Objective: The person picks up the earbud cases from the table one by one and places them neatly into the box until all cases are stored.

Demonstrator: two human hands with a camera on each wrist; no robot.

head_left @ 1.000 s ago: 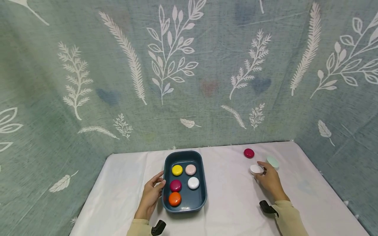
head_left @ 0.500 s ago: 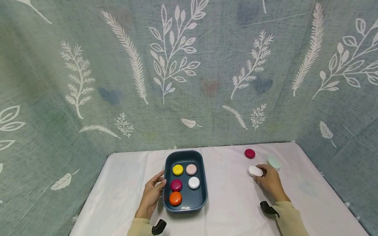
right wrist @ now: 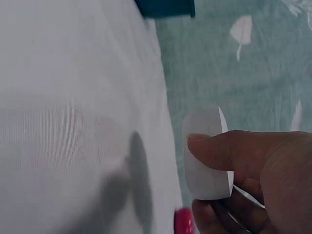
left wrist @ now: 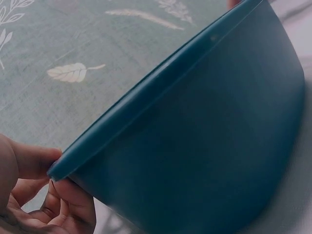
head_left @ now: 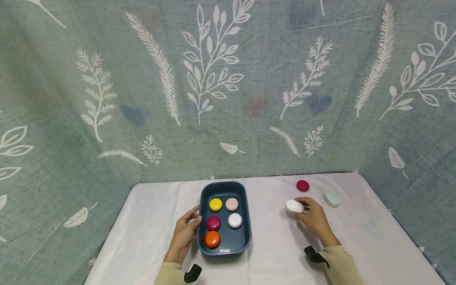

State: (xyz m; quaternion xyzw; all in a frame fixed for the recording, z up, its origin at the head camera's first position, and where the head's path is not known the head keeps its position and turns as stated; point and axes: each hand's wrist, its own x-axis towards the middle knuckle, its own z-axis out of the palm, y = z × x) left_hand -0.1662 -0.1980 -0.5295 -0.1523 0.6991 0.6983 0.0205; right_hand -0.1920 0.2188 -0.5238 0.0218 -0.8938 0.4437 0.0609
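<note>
My left hand [head_left: 182, 236] pinches the left rim of a dark blue rounded rectangular tray [head_left: 230, 240]. In the left wrist view the thumb lies on the rim and curled fingers sit under it. Inside the tray are several glossy round pucks: yellow [head_left: 215, 204], pale pink [head_left: 232, 204], magenta [head_left: 213, 223], white [head_left: 234, 220] and orange [head_left: 212, 239]. To the right of the tray, my right hand [head_left: 315, 219] holds another white round puck [head_left: 294, 206] between thumb and fingers. Its shadow falls apart from it on the cloth in the right wrist view.
A dark red puck [head_left: 303, 185] and a pale green puck [head_left: 332, 198] lie on the white cloth [head_left: 270, 237] beyond and to the right of my right hand. Green leaf-patterned fabric [head_left: 249, 118] rises behind the table and at both sides.
My right hand has picked up the white puck and carried it left, away from the pale green one. My left hand stays at the tray's rim.
</note>
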